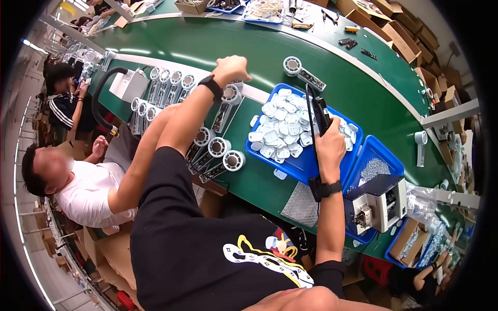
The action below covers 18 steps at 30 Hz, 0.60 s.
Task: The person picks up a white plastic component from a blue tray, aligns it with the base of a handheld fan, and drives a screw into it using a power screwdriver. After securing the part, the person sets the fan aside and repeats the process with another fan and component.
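The blue tray of white plates sits on the green worktop. Over its right half, the right hand has its fingers wrapped around a black screwdriver-like tool, beside which a black cord runs. The left hand is raised beyond and left of the tray, fingers apparently bent; whether they pinch anything I cannot tell. Nearest it, just left of the tray, lies a ring-headed grey device, with more ring-headed devices closer to the body. Another single device lies beyond the tray. Right of the tray stand a blue bin of small pieces and a boxy machine; bubble wrap lies on its near side.
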Each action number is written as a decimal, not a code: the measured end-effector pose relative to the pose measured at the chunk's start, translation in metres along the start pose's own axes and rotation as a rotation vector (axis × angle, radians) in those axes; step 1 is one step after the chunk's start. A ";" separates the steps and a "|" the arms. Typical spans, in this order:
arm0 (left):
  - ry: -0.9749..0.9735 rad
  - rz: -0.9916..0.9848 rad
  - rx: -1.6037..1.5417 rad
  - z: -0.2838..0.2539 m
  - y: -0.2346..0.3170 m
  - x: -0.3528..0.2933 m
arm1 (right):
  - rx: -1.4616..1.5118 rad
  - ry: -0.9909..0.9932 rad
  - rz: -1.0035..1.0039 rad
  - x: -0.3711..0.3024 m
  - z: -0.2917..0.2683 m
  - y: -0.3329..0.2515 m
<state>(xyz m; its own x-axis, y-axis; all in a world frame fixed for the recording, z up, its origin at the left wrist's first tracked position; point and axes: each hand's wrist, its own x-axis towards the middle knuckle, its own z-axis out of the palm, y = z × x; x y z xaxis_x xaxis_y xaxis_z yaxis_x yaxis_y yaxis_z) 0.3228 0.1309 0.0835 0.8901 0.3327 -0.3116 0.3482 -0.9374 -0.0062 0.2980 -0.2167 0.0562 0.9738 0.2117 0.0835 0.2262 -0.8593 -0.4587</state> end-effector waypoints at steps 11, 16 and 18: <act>0.214 0.483 -0.829 -0.009 -0.026 0.013 | 1.033 0.022 0.157 -0.078 -0.071 0.042; 0.148 0.832 -1.436 -0.022 0.072 -0.097 | 1.313 0.059 0.222 -0.135 -0.110 0.040; 0.023 0.882 -1.512 -0.006 0.116 -0.147 | 1.416 0.103 0.225 -0.152 -0.123 0.036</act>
<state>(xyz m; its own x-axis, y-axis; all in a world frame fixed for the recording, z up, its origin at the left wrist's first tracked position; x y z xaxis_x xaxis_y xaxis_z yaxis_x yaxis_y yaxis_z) 0.2342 -0.0259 0.1342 0.9460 -0.1648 0.2790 -0.2682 0.0851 0.9596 0.1614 -0.3372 0.1360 0.9961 0.0500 -0.0732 -0.0854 0.3210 -0.9432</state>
